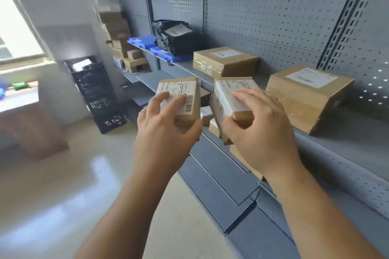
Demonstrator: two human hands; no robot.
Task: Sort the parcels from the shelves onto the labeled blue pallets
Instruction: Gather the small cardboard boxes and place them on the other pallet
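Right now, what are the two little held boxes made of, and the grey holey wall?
The left box and right box: likely cardboard, matte brown, folded edges, white paper labels stuck on. The back panel: probably painted metal, smooth grey, rows of punched holes.

Of the person only this shows — left hand point(166, 132) and right hand point(260, 132) bare, both forearms point(315, 212) uncovered as far up as one can see.

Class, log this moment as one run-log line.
left hand: grips small labelled parcel | right hand: grips second small parcel | shelf: near box, far box
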